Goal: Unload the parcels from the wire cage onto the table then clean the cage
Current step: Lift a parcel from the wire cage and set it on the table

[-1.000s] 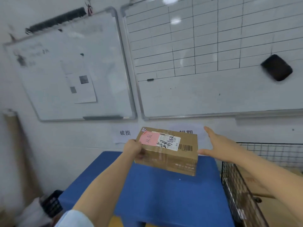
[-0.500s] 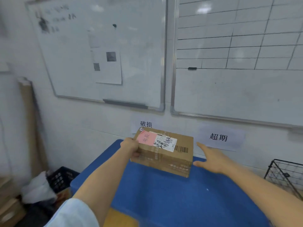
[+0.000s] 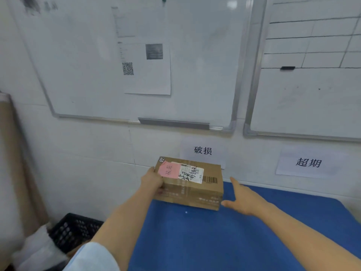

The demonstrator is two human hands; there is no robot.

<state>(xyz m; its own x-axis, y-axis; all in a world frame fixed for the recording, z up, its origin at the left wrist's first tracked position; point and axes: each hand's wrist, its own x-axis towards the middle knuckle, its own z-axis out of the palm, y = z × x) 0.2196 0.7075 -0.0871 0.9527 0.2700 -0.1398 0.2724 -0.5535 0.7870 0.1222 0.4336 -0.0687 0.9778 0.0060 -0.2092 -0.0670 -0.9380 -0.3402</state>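
1. Now the cardboard parcel (image 3: 192, 184) sits at the far left corner of the blue desk (image 3: 234, 243).
2. The left hand (image 3: 152, 182) grips its left end, fingers curled round it.
3. The right hand (image 3: 242, 198) is just beside its right end, fingers straight, holding nothing.

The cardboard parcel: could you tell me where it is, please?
In the head view, the cardboard parcel is on the blue table, far left corner, between left hand and right hand.

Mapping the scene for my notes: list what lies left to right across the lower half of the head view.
In order: crate → left hand → parcel → right hand → 超期 sign.
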